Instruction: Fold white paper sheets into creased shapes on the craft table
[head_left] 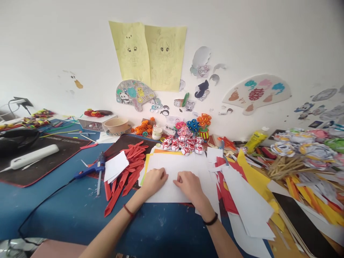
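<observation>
Forearms first, w/ a band on each wrist: both my hands press flat on a white paper sheet (172,168) at the near edge of the blue table (53,211). Left hand (154,181) sits w/ fingers curled loosely on the sheet's left part; right hand (189,186) sits just beside it, fingertips bent down onto the paper, neither gripping anything as far as I can tell. Red paper strips (126,179) lie just left of the sheet, a blue glue gun (92,170) beyond them, small red-and-white paper flowers (182,143) behind. Risk, imo: the sheet rests on other loose coloured sheets, so uneven pressure could make it slide or crease crooked.
</observation>
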### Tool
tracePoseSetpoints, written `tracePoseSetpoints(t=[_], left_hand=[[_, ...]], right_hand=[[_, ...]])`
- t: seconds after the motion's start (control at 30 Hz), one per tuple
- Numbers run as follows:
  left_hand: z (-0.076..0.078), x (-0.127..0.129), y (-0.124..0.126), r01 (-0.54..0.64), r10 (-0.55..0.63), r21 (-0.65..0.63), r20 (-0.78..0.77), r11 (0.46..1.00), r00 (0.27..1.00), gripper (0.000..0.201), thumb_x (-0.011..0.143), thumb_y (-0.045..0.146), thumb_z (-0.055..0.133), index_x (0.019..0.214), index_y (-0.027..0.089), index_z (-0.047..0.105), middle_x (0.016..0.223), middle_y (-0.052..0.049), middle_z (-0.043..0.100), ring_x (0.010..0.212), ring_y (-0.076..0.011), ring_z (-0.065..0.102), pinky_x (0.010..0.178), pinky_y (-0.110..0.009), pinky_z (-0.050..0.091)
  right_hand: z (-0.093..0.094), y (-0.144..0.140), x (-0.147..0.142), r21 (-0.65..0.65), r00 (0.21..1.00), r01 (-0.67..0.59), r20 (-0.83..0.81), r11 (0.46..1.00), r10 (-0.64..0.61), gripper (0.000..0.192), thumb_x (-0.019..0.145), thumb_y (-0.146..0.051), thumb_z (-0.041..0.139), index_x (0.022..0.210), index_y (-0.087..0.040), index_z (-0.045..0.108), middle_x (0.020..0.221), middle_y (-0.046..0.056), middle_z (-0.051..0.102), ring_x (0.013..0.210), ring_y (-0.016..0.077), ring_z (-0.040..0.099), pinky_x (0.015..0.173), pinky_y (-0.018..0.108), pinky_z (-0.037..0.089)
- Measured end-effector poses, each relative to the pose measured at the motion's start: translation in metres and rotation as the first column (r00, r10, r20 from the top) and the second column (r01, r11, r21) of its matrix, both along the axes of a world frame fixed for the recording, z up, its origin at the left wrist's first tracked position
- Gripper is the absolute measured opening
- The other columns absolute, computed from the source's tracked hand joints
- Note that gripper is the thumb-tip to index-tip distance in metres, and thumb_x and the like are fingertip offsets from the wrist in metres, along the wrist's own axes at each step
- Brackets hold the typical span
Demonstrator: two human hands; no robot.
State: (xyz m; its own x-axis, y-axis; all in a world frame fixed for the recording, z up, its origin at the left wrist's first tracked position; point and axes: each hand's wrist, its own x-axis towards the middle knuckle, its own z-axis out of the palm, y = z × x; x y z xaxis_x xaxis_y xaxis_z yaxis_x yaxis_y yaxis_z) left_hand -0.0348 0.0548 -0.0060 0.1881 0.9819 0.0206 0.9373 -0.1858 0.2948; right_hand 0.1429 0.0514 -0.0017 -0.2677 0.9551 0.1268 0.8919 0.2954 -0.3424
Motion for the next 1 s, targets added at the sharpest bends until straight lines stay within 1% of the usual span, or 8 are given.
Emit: tracePoseSetpoints(t=[0.03, 0.07, 0.13, 0.2, 0.3, 0.43, 0.67, 1.0], left_hand=[[-0.004, 0.002, -0.001, -0.004, 0.004, 0.005, -0.005, 1.0, 1.0, 0.025, 0.091, 0.034, 0.042, 0.084, 0.019, 0.061, 0.081, -0.007, 0.069, 0.076, -0.0202, 0.064, 0.061, -0.025, 0.035], [-0.008, 0.003, -0.001, -0.009, 0.009, 0.01, -0.011, 1.0, 1.0, 0.026, 0.092, 0.036, 0.04, 0.088, 0.02, 0.06, 0.083, -0.007, 0.069, 0.077, -0.0207, 0.064, 0.062, -0.026, 0.035], [-0.012, 0.002, -0.002, -0.019, 0.02, 0.023, -0.025, 1.0, 1.0, 0.026, 0.094, 0.038, 0.038, 0.093, 0.021, 0.057, 0.087, -0.007, 0.07, 0.079, -0.0211, 0.065, 0.063, -0.026, 0.035], [-0.014, 0.0, -0.003, -0.024, 0.025, 0.038, -0.029, 0.999, 0.999, 0.025, 0.095, 0.039, 0.037, 0.094, 0.021, 0.055, 0.088, -0.006, 0.07, 0.079, -0.0213, 0.065, 0.062, -0.027, 0.034], [-0.015, -0.002, -0.003, -0.013, 0.013, 0.042, 0.0, 0.999, 1.0, 0.025, 0.096, 0.038, 0.036, 0.091, 0.022, 0.054, 0.086, -0.005, 0.07, 0.079, -0.0207, 0.065, 0.061, -0.027, 0.032], [-0.016, -0.003, -0.004, -0.006, 0.005, 0.037, 0.039, 0.999, 0.999, 0.024, 0.096, 0.037, 0.037, 0.089, 0.022, 0.054, 0.086, -0.004, 0.07, 0.08, -0.0198, 0.065, 0.062, -0.026, 0.032], [-0.018, -0.003, -0.003, 0.004, -0.005, 0.053, 0.018, 0.999, 1.0, 0.025, 0.097, 0.038, 0.036, 0.09, 0.022, 0.053, 0.086, -0.004, 0.07, 0.078, -0.0203, 0.065, 0.061, -0.026, 0.031], [-0.014, -0.002, -0.005, -0.001, 0.001, 0.03, 0.003, 1.0, 1.0, 0.026, 0.097, 0.038, 0.034, 0.092, 0.021, 0.053, 0.089, -0.005, 0.07, 0.081, -0.0208, 0.065, 0.063, -0.027, 0.034]], right_hand=[[0.001, 0.006, -0.001, -0.126, 0.999, -0.022, -0.047, 0.992, 0.017, 0.02, 0.078, -0.033, 0.068, 0.065, -0.019, 0.063, 0.066, 0.003, 0.066, 0.064, 0.0172, 0.063, 0.059, 0.026, 0.045], [0.002, 0.012, -0.002, -0.269, 0.993, -0.069, -0.108, 0.961, 0.041, 0.023, 0.078, -0.035, 0.068, 0.062, -0.018, 0.063, 0.06, 0.002, 0.065, 0.055, 0.0148, 0.061, 0.053, 0.024, 0.044], [0.002, 0.021, -0.005, -0.498, 0.965, -0.196, -0.25, 0.845, 0.076, 0.026, 0.076, -0.034, 0.068, 0.058, -0.016, 0.061, 0.05, 0.0, 0.061, 0.043, 0.0109, 0.056, 0.045, 0.02, 0.041], [0.0, 0.028, -0.009, -0.609, 0.934, -0.286, -0.351, 0.74, 0.071, 0.025, 0.073, -0.028, 0.068, 0.054, -0.015, 0.06, 0.045, -0.001, 0.058, 0.038, 0.0092, 0.054, 0.04, 0.018, 0.04], [-0.005, 0.034, -0.015, -0.67, 0.916, -0.32, -0.4, 0.669, 0.037, 0.023, 0.071, -0.024, 0.066, 0.051, -0.014, 0.059, 0.041, -0.002, 0.057, 0.036, 0.009, 0.055, 0.037, 0.016, 0.04], [-0.01, 0.04, -0.019, -0.705, 0.915, -0.329, -0.403, 0.628, 0.027, 0.023, 0.071, -0.023, 0.066, 0.052, -0.013, 0.06, 0.041, -0.002, 0.058, 0.035, 0.0092, 0.055, 0.034, 0.016, 0.038], [-0.015, 0.047, -0.015, -0.75, 0.914, -0.341, -0.406, 0.567, 0.012, 0.022, 0.072, -0.024, 0.066, 0.055, -0.012, 0.062, 0.042, -0.001, 0.059, 0.036, 0.0095, 0.057, 0.035, 0.015, 0.039], [-0.017, 0.047, -0.004, -0.777, 0.916, -0.316, -0.399, 0.544, -0.039, 0.025, 0.072, -0.028, 0.07, 0.055, -0.011, 0.061, 0.042, 0.0, 0.06, 0.036, 0.011, 0.057, 0.038, 0.018, 0.044]])
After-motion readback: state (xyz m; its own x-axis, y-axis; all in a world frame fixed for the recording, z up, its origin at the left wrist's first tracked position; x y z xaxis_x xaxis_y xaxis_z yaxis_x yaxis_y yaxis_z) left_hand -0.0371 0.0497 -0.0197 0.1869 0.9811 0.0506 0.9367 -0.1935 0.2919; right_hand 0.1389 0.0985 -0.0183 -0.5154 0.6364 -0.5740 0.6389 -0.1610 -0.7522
